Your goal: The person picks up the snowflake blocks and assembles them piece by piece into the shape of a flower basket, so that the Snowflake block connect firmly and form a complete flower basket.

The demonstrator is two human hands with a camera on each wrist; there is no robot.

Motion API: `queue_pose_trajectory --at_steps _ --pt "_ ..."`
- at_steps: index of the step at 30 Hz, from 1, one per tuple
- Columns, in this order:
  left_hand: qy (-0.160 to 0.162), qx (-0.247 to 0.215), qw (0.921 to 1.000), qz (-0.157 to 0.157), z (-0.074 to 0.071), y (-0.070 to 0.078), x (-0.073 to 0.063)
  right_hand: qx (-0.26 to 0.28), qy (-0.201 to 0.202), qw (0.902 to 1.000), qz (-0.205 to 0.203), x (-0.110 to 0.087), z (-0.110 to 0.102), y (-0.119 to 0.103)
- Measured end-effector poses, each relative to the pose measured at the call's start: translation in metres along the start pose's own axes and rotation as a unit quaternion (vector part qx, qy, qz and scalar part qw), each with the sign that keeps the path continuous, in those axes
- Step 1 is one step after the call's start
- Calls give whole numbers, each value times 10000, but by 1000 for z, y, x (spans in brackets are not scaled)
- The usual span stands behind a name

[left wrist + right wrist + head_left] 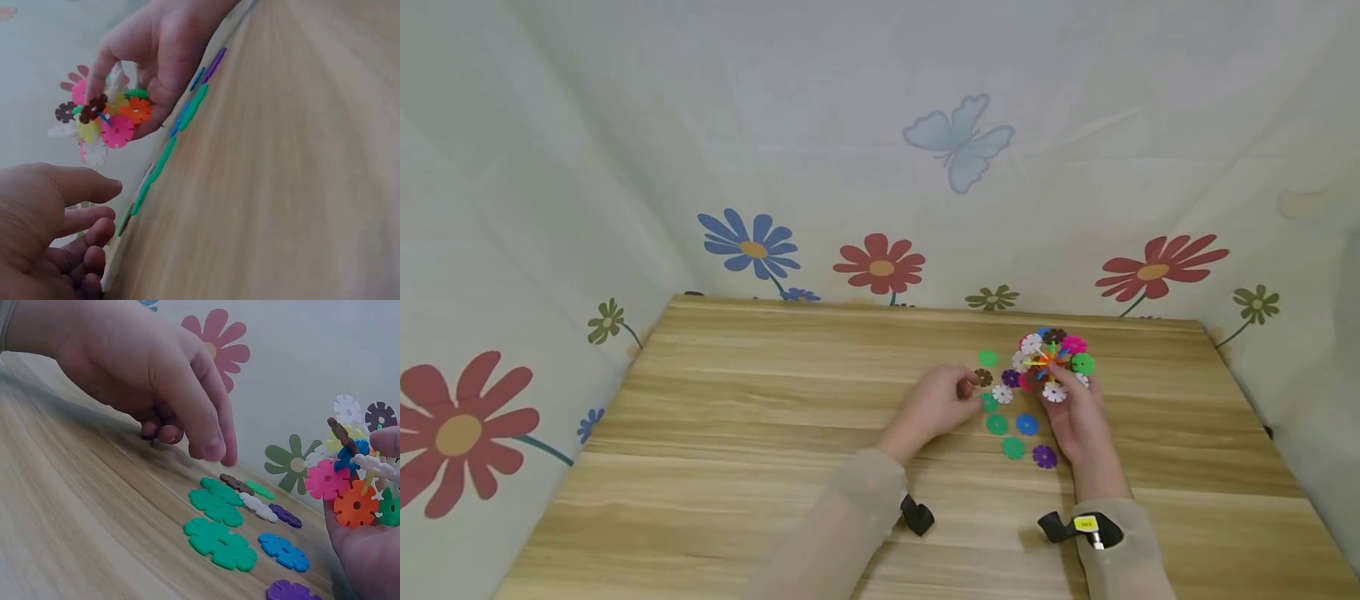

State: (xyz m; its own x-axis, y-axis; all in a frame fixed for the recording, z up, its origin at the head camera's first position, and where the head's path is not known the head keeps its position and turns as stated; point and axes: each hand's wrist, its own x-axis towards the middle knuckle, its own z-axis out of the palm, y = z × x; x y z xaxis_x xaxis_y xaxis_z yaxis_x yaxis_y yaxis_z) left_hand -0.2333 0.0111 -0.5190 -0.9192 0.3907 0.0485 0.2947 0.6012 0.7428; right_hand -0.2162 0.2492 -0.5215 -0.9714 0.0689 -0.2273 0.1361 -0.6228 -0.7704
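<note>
My right hand (1078,421) holds a round cluster of interlocked plastic snowflake discs (1051,364) above the table's right side. Pink, orange, white, brown, yellow and green discs stick out of it in all directions, and the thumb presses on its near face. Just left of it, my left hand (943,398) hovers low beside the loose discs, nearest a brown disc (236,483) and a green disc (215,507). In the left wrist view its thumb and forefinger stand apart with nothing between them, the other fingers loosely bent.
Between the hands lie more loose discs on the wooden table (760,433): a white one (1002,394), a blue one (1027,424), two purple ones, one of them (1044,457) nearest me, and several green. A flower-printed cloth (820,150) hangs behind the table.
</note>
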Motion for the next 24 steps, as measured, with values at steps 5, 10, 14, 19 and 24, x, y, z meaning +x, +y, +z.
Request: queue_pose_trajectory --at_steps 5,10,14,19,24 --pt "-65 605 9979 233 8 -4 5 -50 48 9999 99 1 3 1" --pt "-109 812 9959 382 9 -5 5 66 -40 9999 122 0 5 3" --pt "-251 825 9960 221 7 -4 5 47 -104 9998 152 -1 7 5" --pt "-499 675 9964 77 4 -5 6 -16 -107 9997 198 -2 11 9" --pt "-698 52 9975 -21 -5 -9 3 -103 -95 9997 180 -3 16 13"
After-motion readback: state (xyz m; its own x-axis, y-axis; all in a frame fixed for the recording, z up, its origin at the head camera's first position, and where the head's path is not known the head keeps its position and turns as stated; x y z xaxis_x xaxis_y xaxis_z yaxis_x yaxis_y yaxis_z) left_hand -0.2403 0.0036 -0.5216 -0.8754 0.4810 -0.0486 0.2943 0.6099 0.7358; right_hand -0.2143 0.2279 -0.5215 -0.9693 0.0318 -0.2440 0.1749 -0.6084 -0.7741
